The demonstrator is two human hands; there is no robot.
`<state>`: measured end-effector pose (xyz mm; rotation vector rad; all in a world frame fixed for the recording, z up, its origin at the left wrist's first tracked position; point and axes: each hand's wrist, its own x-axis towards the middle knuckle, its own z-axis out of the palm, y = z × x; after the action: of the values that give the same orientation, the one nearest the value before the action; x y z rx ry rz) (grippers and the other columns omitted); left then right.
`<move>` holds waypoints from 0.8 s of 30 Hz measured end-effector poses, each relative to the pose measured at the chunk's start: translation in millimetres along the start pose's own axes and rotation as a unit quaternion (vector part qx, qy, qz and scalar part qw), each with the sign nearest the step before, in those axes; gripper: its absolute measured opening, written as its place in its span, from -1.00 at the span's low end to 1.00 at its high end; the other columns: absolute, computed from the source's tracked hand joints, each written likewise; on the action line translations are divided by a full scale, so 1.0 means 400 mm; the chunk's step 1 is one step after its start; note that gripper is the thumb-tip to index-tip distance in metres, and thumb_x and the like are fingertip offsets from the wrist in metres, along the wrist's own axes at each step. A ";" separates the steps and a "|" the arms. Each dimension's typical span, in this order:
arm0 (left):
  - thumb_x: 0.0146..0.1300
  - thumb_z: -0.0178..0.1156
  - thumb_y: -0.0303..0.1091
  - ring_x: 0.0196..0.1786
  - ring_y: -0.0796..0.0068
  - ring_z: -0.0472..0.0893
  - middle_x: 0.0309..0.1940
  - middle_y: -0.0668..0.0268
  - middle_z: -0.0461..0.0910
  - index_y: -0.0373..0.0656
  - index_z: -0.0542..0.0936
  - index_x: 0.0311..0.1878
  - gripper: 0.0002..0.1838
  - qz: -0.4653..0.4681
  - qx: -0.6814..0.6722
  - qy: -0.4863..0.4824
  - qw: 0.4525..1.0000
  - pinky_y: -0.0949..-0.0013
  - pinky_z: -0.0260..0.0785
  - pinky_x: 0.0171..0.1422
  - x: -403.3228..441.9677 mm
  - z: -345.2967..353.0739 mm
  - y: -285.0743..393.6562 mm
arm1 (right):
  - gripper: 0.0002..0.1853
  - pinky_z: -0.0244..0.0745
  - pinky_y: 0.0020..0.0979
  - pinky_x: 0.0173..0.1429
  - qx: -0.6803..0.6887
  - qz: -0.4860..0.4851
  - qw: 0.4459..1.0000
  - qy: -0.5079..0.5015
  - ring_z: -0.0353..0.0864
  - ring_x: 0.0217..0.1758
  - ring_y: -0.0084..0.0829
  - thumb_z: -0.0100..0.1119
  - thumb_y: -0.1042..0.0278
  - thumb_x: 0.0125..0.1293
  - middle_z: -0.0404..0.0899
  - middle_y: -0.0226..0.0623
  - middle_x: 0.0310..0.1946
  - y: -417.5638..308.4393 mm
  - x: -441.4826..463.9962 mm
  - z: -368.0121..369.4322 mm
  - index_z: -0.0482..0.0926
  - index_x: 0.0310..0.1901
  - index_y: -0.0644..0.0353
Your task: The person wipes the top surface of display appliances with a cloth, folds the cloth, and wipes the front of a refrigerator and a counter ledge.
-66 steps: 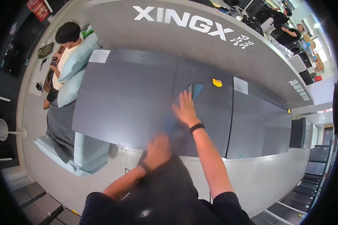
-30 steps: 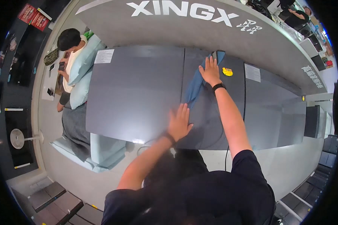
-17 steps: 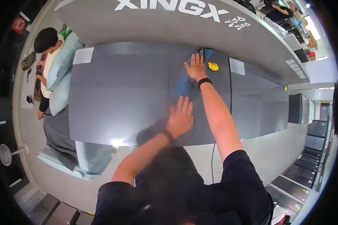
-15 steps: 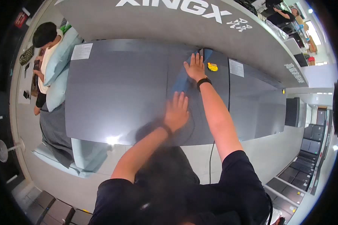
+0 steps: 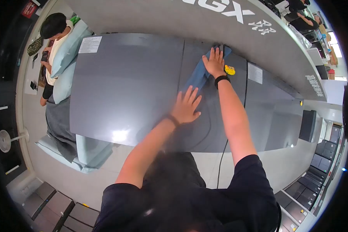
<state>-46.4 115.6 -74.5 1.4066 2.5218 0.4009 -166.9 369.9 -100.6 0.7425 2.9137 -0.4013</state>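
A long strip of folded blue cloth (image 5: 199, 76) lies on the dark grey flat top (image 5: 123, 85) in front of me, running from near its far edge toward me. My right hand (image 5: 215, 63) rests palm down on the far part of the cloth, fingers stretched out, a black band around the wrist. Nearer to me, my left hand (image 5: 186, 106) is spread at the cloth's near end, its fingertips at or on the fabric. Neither hand grips anything. A small yellow tag (image 5: 229, 70) sits just right of my right hand.
Printed white labels (image 5: 90, 44) are on the grey surface. A lettered grey panel (image 5: 154, 19) rises behind it. At left, a seated person (image 5: 58, 38) holds a phone beside pale blue cushions (image 5: 63, 79). A black cable (image 5: 220, 166) hangs over the near edge.
The view has shifted, moving the surface rightward in frame. My right hand has slid slightly farther away along the cloth. My left hand's fingers are spread wider.
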 end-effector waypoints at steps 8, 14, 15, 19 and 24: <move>0.38 0.05 0.18 0.67 -0.09 -0.11 0.64 0.04 -0.01 -0.03 0.31 0.53 -0.24 0.030 0.001 -0.002 1.000 -0.38 -0.03 0.51 -0.015 0.012 -0.011 | -0.17 -0.18 0.11 0.67 -0.032 0.010 0.999 -0.022 -0.37 0.73 0.02 -0.18 -0.19 0.49 -0.19 -0.09 0.67 -0.038 -0.072 -0.029 0.00 0.61 0.17; 0.39 0.06 0.17 0.63 -0.15 0.00 0.58 -0.04 0.11 -0.03 0.39 0.48 -0.29 0.055 0.012 -0.001 0.998 -0.38 0.03 0.48 -0.189 0.021 0.086 | -0.22 -0.09 0.10 0.65 -0.057 -0.072 0.995 -0.030 -0.22 0.70 0.11 -0.14 -0.08 0.51 -0.12 0.05 0.64 -0.102 -0.266 -0.048 0.05 0.58 0.26; 0.39 0.06 0.17 0.63 -0.15 0.02 0.57 -0.05 0.13 -0.04 0.40 0.48 -0.29 0.055 0.025 -0.013 0.998 -0.37 0.04 0.48 -0.228 0.017 0.102 | -0.23 -0.07 0.11 0.64 -0.036 -0.077 0.996 -0.014 -0.19 0.70 0.12 -0.11 -0.06 0.50 -0.09 0.06 0.63 -0.105 -0.303 -0.038 0.07 0.57 0.27; 0.39 0.08 0.14 0.61 -0.14 0.07 0.55 -0.02 0.17 -0.03 0.41 0.47 -0.31 0.089 0.058 0.001 0.994 -0.34 0.08 0.47 -0.371 0.051 0.151 | -0.26 0.00 0.14 0.61 -0.022 -0.099 0.993 0.056 -0.06 0.66 0.15 0.00 0.01 0.46 0.02 0.11 0.59 -0.081 -0.459 0.050 0.16 0.52 0.31; 0.37 0.13 0.08 0.61 -0.13 0.08 0.52 0.05 0.23 0.02 0.37 0.49 -0.32 0.100 0.033 -0.075 0.992 -0.32 0.12 0.46 -0.482 0.010 0.179 | -0.25 0.03 0.06 0.61 -0.018 -0.099 0.986 0.132 0.10 0.61 0.10 0.08 -0.07 0.40 0.22 0.09 0.51 -0.038 -0.679 0.072 0.29 0.46 0.32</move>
<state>111.0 -12.7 -41.6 1.6564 2.3037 0.2378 64.4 225.8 -79.1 0.5380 3.2499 -0.2843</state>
